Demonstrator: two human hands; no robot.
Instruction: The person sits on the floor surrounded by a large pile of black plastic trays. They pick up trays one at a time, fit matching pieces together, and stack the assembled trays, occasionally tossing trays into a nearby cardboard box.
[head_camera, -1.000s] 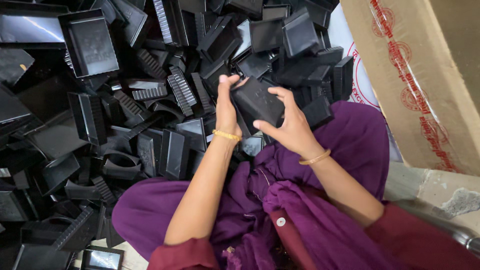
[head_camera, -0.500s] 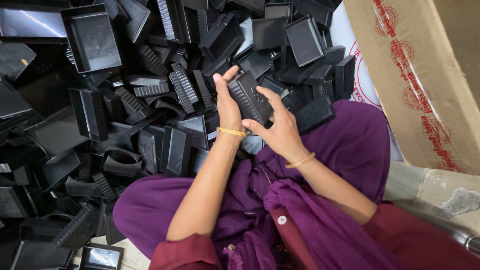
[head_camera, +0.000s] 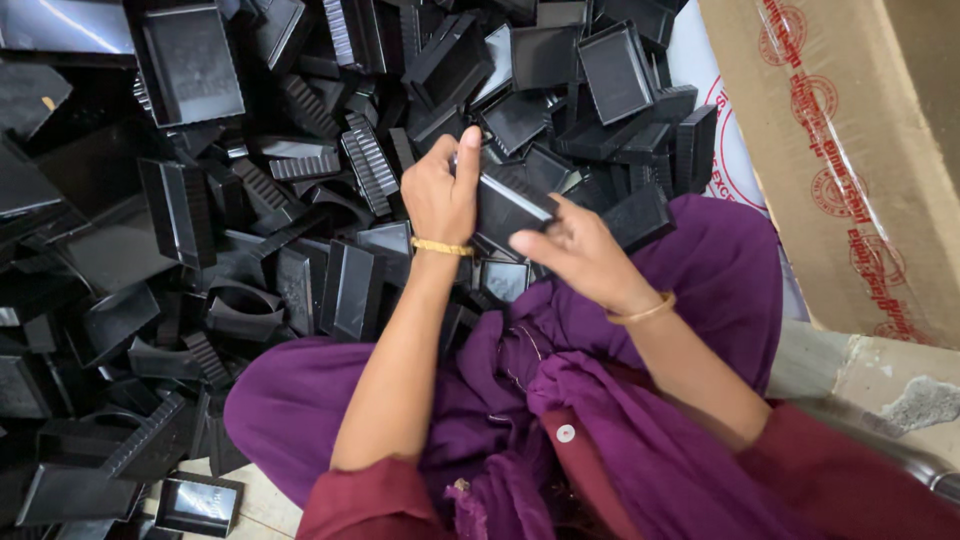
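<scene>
There is one camera, worn on my head, and it looks almost straight down over my lap. My forearms run up from the lower edge of the view to my left hand (head_camera: 440, 195) and right hand (head_camera: 580, 255) near the middle, fairly close. A heap of black plastic trays (head_camera: 190, 200) fills the upper and left part, and a cardboard box (head_camera: 850, 150) cuts the right corner.

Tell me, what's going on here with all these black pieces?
A seated person in purple clothes holds one black plastic tray in both hands. The left hand grips its left end, and the right hand supports its right side. In front lies a big heap of similar trays. A cardboard box stands to the right.
</scene>
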